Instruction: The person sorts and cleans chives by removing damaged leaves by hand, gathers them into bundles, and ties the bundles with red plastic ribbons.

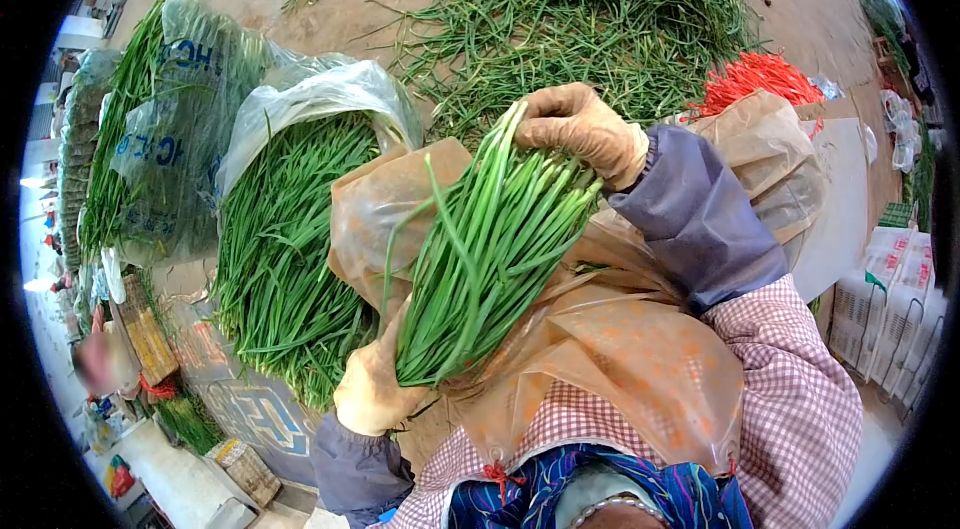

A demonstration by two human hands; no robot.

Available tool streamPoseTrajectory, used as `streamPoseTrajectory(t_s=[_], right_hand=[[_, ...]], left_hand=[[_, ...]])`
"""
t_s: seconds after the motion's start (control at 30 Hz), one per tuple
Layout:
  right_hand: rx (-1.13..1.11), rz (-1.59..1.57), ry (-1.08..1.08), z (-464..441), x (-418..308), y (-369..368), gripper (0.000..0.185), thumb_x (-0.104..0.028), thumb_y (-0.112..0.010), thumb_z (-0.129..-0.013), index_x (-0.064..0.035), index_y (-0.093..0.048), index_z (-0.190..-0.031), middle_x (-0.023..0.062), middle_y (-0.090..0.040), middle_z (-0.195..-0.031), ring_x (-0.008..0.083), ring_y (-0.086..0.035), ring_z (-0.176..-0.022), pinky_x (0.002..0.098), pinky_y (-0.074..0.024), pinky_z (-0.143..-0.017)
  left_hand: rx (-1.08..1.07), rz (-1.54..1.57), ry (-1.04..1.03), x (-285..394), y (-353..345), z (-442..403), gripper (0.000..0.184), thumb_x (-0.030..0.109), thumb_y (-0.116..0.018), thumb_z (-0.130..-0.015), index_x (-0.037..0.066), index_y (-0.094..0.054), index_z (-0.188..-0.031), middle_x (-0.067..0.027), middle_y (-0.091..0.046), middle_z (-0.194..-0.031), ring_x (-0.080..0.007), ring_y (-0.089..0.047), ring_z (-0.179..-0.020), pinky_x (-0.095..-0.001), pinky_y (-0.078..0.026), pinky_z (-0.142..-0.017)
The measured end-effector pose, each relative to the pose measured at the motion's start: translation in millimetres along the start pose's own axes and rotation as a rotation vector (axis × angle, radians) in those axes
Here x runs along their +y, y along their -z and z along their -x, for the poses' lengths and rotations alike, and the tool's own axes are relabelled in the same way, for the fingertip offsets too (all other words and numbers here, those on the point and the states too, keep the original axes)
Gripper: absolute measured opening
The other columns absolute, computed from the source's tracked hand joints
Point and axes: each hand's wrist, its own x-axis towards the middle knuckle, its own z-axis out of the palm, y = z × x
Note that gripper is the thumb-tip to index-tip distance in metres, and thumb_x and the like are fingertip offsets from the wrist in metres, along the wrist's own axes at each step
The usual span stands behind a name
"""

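Note:
A bunch of garlic chives (500, 259) lies slantwise in front of my body, pale stem ends up and leaf ends down. My left hand (370, 381), in a tan glove, is closed around the leafy lower end. My right hand (585, 132), gloved too, pinches pale stems at the top edge, its fingertips partly hidden behind its knuckles. Under the bunch, a brownish plastic apron (600, 369) covers my lap. Just left of the bunch, many more chives (295, 239) fill an open clear plastic bag (395, 94).
A large heap of loose chives (590, 9) spreads over the floor ahead. Red ties (762, 82) lie to the right, by a pale board (838, 199). Another filled bag with blue print (175, 149) stands far left. White crates (885, 304) are stacked at the right edge.

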Motion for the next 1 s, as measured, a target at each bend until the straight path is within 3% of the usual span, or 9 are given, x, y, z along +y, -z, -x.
streamPoseTrajectory(t_s=[0.17,0.3,0.37,0.43,0.57,0.63,0.7,0.83,1.0], right_hand=[[0.451,-0.099,0.355,-16,4,40,0.013,-0.017,-0.065,-0.089,-0.0071,-0.071,-0.083,0.0078,-0.07,-0.086,0.0174,-0.062,-0.077,0.0339,-0.0513,-0.08],[1.186,-0.129,0.269,-49,31,192,0.019,-0.009,-0.069,-0.083,-0.0029,-0.068,-0.101,0.0095,-0.069,-0.086,0.0176,-0.065,-0.077,0.0312,-0.0544,-0.071],[0.931,0.53,0.392,-50,23,180,0.039,-0.009,-0.069,-0.083,-0.0023,-0.059,-0.12,0.0138,-0.066,-0.108,0.0201,-0.065,-0.09,0.0329,-0.0541,-0.079],[0.52,0.567,0.398,-37,-16,99,0.061,-0.004,-0.066,-0.086,-0.0158,-0.042,-0.142,0.0126,-0.053,-0.129,0.0168,-0.059,-0.1,0.0288,-0.0528,-0.088],[-0.382,0.647,0.123,-31,-62,-2,0.07,-0.006,-0.069,-0.081,-0.0172,-0.041,-0.144,0.0088,-0.058,-0.122,0.0124,-0.058,-0.088,0.0263,-0.0529,-0.077],[-0.599,0.868,0.372,-36,-59,-28,0.064,-0.015,-0.073,-0.079,-0.0117,-0.049,-0.138,0.0093,-0.063,-0.112,0.0174,-0.06,-0.085,0.0293,-0.0519,-0.075],[-0.794,0.887,0.167,-43,-52,-42,0.051,-0.021,-0.073,-0.08,-0.0066,-0.059,-0.127,0.0108,-0.066,-0.104,0.023,-0.061,-0.084,0.0329,-0.0512,-0.076],[-0.698,0.72,0.381,-38,-28,-40,0.03,-0.019,-0.068,-0.086,-0.0013,-0.066,-0.11,0.013,-0.067,-0.096,0.0229,-0.063,-0.088,0.0331,-0.0509,-0.079],[-0.186,-0.158,0.159,-21,-14,-20,0.021,-0.022,-0.059,-0.095,-0.0019,-0.06,-0.1,0.0075,-0.066,-0.079,0.0185,-0.067,-0.071,0.0309,-0.0568,-0.068]], left_hand=[[0.042,-0.012,-0.081,-4,0,0,0.086,0.013,-0.076,-0.07,0.011,-0.037,-0.146,-0.0206,-0.067,-0.104,-0.0366,-0.067,-0.089,-0.039,-0.054,-0.078],[0.056,-0.046,-0.111,0,1,2,0.087,0.011,-0.076,-0.069,0.011,-0.036,-0.146,-0.0208,-0.067,-0.105,-0.0356,-0.067,-0.092,-0.0382,-0.054,-0.079],[0.035,-0.053,-0.096,7,5,1,0.086,0.011,-0.076,-0.07,0.011,-0.036,-0.146,-0.0206,-0.067,-0.105,-0.0353,-0.067,-0.093,-0.0382,-0.054,-0.078],[0.001,-0.044,-0.073,13,7,0,0.085,0.011,-0.075,-0.071,0.011,-0.036,-0.146,-0.0208,-0.067,-0.106,-0.0349,-0.067,-0.094,-0.0383,-0.054,-0.078],[0.002,-0.074,-0.095,19,6,-5,0.084,0.01,-0.074,-0.072,0.011,-0.036,-0.146,-0.0205,-0.066,-0.108,-0.0345,-0.067,-0.095,-0.038,-0.054,-0.079],[0.035,-0.071,-0.113,15,3,-6,0.085,0.01,-0.074,-0.068,0.011,-0.038,-0.145,-0.0212,-0.068,-0.102,-0.0357,-0.067,-0.092,-0.0383,-0.054,-0.078],[0.025,-0.068,-0.105,15,4,-4,0.085,0.009,-0.074,-0.068,0.012,-0.038,-0.145,-0.021,-0.068,-0.102,-0.0359,-0.067,-0.092,-0.0381,-0.053,-0.079],[-0.023,-0.057,-0.05,18,9,-4,0.085,0.005,-0.072,-0.069,0.013,-0.037,-0.146,-0.0201,-0.067,-0.107,-0.0351,-0.066,-0.096,-0.0382,-0.054,-0.081],[-0.059,-0.013,-0.064,11,10,-5,0.089,0.004,-0.07,-0.067,0.014,-0.035,-0.147,-0.0195,-0.067,-0.106,-0.0349,-0.066,-0.097,-0.0375,-0.053,-0.083]])
